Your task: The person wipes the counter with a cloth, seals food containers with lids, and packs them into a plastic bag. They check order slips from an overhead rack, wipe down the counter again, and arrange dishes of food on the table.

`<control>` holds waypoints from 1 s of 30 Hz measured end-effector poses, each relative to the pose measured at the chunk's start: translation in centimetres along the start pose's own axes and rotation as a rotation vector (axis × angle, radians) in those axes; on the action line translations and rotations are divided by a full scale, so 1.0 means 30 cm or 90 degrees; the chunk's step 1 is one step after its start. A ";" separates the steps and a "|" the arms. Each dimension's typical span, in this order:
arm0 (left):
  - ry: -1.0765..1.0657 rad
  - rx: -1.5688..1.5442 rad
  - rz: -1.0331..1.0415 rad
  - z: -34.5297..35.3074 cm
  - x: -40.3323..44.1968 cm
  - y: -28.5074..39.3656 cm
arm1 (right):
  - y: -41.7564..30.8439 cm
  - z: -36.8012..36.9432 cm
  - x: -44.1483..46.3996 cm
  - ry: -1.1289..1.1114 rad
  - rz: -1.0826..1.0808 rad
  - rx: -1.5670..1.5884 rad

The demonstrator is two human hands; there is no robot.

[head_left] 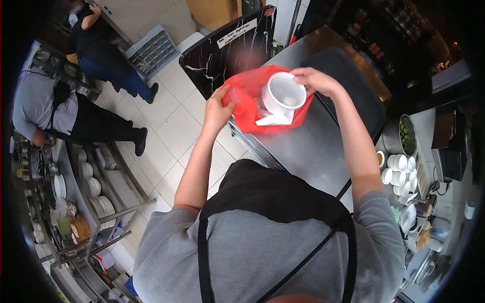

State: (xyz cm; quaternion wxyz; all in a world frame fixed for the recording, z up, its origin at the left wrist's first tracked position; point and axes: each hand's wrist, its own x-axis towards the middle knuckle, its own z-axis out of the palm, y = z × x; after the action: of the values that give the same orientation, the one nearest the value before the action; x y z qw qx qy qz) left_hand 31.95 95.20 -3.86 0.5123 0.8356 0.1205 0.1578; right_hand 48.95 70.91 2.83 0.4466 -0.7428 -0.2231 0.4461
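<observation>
Red bag (243,112) has its edge pinched by left hand (217,109), right hand (317,82) gripping tub (276,102) (bare table (323,151) beside).

And here's thin, crinkled plastic under my left hand (217,111): that's the red bag (242,108), slightly see-through, catching light along its folds! Over at my right hand (318,81), smooth plastic, the white tub (275,101), its round face cloudy and translucent. Below, the table (308,151) shows bare grey metal, softly shining, and the flat black piece (351,91) on it looks matt. Look at that black board (202,65), glossy, white-veined like marble, wearing a paper label (237,34)! Smooth floor tiles (174,129) underneath, pale with a faint sheen. On me, soft grey cloth for the shirt (273,247), dull black fabric for the apron (273,192).
</observation>
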 end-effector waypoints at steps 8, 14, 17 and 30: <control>-0.015 -0.042 -0.041 -0.005 0.032 0.067 | -0.020 0.110 0.228 0.029 -0.088 -0.080; -0.018 0.008 0.075 -0.013 0.045 0.154 | -0.079 0.145 0.300 -0.098 -0.062 -0.252; -0.007 0.042 0.183 -0.019 0.043 0.186 | -0.021 0.198 0.376 -0.192 -0.160 -0.486; -0.011 -0.390 -0.112 -0.046 -0.032 -0.046 | 0.039 0.261 0.469 -0.272 -0.097 -0.727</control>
State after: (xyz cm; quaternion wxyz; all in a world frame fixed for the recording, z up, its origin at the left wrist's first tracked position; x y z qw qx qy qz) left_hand 30.47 96.61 -4.64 0.7528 0.6300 0.1350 0.1345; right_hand 49.21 84.23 -6.31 -0.0462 -0.7410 -0.5637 0.3619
